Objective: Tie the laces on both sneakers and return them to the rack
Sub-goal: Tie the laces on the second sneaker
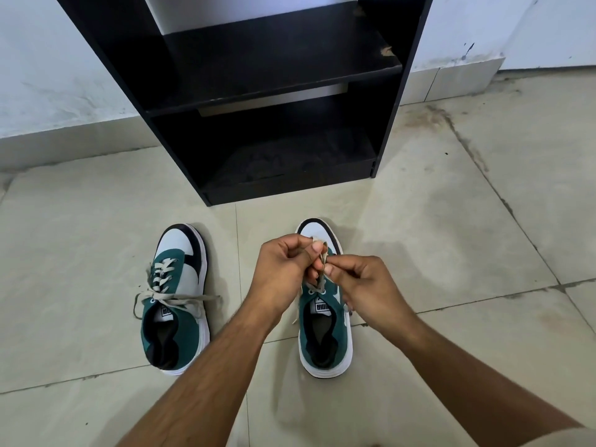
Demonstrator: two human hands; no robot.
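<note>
Hands (pixel 283 269) (pixel 364 285) pinching laces (pixel 321 253) above right sneaker (pixel 325 333).

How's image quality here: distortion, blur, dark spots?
Head view: wide-angle bend, rack sides splay, tile seams curve; light soft and even, no glare; lower shelf interior too dark to read; hands slightly soft at the lace; shoes sharp.
</note>
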